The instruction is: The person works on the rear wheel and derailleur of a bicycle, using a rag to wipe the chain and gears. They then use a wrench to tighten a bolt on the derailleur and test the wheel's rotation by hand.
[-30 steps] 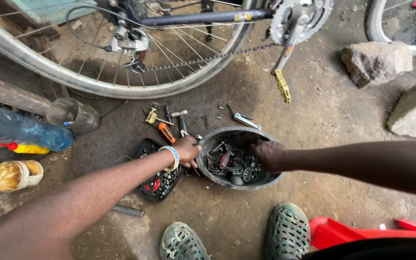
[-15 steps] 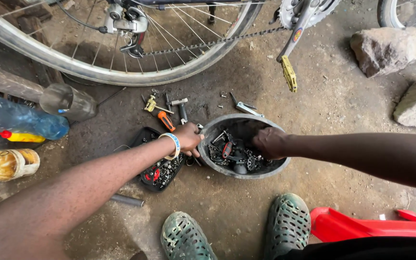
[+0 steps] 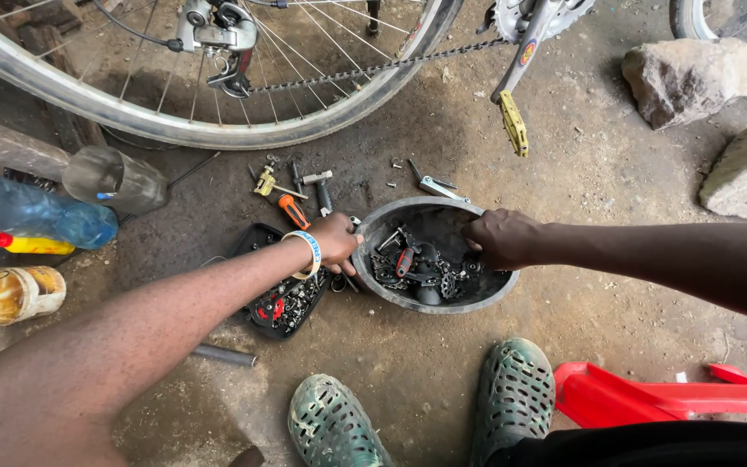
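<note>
1. Two hands of yours meet at a round black bowl [image 3: 477, 298] on the dirt floor, with your green clogs [image 3: 512, 393] just below it.
2. Your left hand [image 3: 335, 240] lies against the bowl's left rim, fingers curled over the edge; whether they pinch a part cannot be told. A white and blue wristband [image 3: 309, 251] circles that wrist.
3. Your right hand [image 3: 499, 238] reaches in over the bowl's upper right rim, its fingers bent down among the contents and hidden from view, so its grip cannot be told.
4. Inside the bowl lies a heap of dark bicycle parts [image 3: 417, 268]: small metal pieces, sprockets, and one piece with a red stripe.
5. Beside the bowl on its left, under your left wrist, sits a flat black tray [image 3: 283, 303] of small screws and red bits.
6. Above the tray, loose tools lie on the ground: a screwdriver with an orange handle [image 3: 291, 210], a brass fitting, a few bolts and a silver tool [image 3: 434, 186] near the bowl's top rim.
7. Along the upper edge stands a bicycle wheel [image 3: 218, 134] with its chain [image 3: 365, 71] running to a crank and a yellow pedal [image 3: 513, 124].
8. At far left rest a blue plastic bottle [image 3: 36, 216], a grey cup [image 3: 114, 180] on its side and a rusty tin [image 3: 15, 294].
9. Two stones [image 3: 689, 78] sit at upper right; a red plastic stool [image 3: 650, 398] shows at lower right.
</note>
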